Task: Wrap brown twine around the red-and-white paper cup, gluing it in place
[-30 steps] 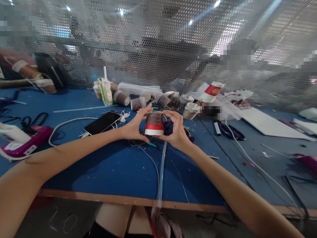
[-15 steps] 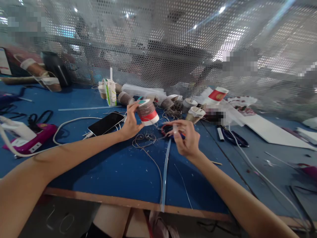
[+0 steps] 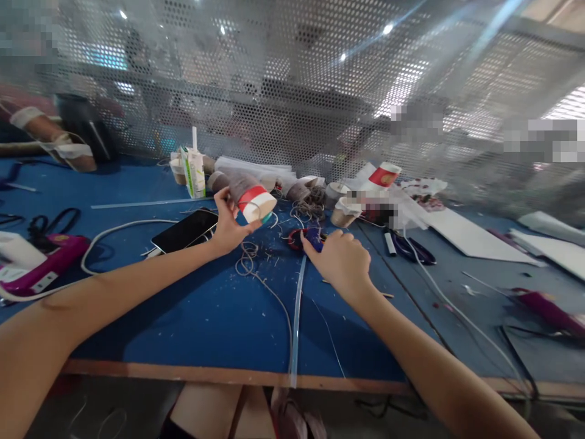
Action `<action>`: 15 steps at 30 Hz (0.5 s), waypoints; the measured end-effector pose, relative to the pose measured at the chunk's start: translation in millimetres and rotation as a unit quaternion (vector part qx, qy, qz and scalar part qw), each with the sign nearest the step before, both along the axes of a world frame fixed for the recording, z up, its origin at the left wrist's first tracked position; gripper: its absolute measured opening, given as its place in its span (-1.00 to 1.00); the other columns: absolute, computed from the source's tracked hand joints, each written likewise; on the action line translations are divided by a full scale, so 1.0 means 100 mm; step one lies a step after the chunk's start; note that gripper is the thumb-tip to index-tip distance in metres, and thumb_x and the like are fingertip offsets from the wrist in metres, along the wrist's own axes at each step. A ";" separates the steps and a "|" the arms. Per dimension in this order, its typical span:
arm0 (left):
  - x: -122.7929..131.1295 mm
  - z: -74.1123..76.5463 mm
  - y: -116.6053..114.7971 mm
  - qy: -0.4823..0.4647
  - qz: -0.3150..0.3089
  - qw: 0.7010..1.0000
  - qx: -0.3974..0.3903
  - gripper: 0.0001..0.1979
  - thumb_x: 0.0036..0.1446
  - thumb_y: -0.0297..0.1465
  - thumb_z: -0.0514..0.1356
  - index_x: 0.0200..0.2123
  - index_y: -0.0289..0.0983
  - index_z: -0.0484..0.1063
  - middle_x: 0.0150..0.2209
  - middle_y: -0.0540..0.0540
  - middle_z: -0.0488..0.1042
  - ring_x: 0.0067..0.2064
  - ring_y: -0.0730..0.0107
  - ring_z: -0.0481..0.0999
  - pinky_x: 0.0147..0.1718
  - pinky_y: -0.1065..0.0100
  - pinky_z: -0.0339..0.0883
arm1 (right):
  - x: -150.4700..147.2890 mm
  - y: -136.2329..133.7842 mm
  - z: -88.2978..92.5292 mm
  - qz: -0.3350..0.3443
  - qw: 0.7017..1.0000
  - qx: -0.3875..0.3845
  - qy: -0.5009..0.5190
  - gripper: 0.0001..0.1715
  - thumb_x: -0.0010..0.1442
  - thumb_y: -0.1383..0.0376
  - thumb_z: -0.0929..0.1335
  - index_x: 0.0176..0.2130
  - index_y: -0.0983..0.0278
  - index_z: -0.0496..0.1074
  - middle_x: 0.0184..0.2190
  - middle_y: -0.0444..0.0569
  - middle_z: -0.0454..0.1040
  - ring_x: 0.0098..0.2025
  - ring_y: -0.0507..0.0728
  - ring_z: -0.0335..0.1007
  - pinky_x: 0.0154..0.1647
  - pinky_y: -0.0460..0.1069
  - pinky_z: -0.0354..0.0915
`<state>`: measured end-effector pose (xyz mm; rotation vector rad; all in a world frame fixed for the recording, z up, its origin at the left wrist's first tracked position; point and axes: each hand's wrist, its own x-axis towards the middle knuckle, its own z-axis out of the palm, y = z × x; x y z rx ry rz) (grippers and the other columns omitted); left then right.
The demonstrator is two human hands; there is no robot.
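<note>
In my left hand (image 3: 228, 225) is a paper cup (image 3: 256, 204), its sides wrapped in brown cord apart from a red and white band. The cup is tilted with its white end toward me. A loose cord (image 3: 269, 286) trails across the blue tabletop below it. My right hand (image 3: 342, 259) is closed, back of the hand up, against a blue and red tool (image 3: 313, 236) lying on the table. Its fingertips are hidden, so what they grip cannot be made out. A clear glue stick (image 3: 298, 323) lies just below that tool.
A phone (image 3: 185, 230) with a white cable lies left of my left hand. Tangled cord (image 3: 315, 204), a drink carton (image 3: 194, 174) and more cups (image 3: 346, 210) stand along the perforated metal screen (image 3: 274, 91). A purple power strip (image 3: 46, 262) and purple glue gun (image 3: 548, 308) lie at the sides.
My left hand has turned the cup so its white end faces me more. My right hand has gone from spread fingers to closed, down at the blue and red tool. The view has shifted.
</note>
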<state>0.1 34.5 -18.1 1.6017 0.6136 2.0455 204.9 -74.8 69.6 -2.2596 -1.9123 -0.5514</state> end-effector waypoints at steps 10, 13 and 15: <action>-0.04 -0.11 0.05 0.130 0.029 0.990 0.056 -0.09 -0.05 -0.07 0.42 0.21 -0.06 -0.08 0.12 -0.21 0.15 0.16 0.09 0.36 0.10 -0.04 0.45 | 0.47 0.15 0.19 0.254 0.967 -0.010 0.019 -0.58 0.09 0.07 0.36 -0.15 0.30 0.33 -0.17 0.15 0.37 -0.06 0.34 0.29 -0.04 0.20 0.32; -0.04 -0.11 0.03 0.186 0.012 0.979 0.080 -0.08 -0.01 -0.04 0.38 0.23 -0.09 -0.11 0.13 -0.24 0.16 0.16 0.07 0.38 0.13 -0.06 0.41 | 0.59 0.22 0.13 0.244 0.954 -0.175 0.030 -0.47 -0.06 0.23 0.40 -0.07 0.30 0.28 -0.14 0.12 0.37 -0.10 0.31 0.30 -0.13 0.13 0.33; -0.06 -0.08 0.00 0.225 0.023 0.969 0.103 -0.07 -0.01 -0.03 0.38 0.24 -0.11 -0.10 0.12 -0.23 0.18 0.16 0.07 0.38 0.15 -0.05 0.39 | 0.56 0.23 0.03 0.200 0.964 -0.173 0.000 -0.43 -0.11 0.36 0.37 -0.05 0.36 0.27 -0.13 0.17 0.37 -0.06 0.34 0.29 -0.13 0.11 0.30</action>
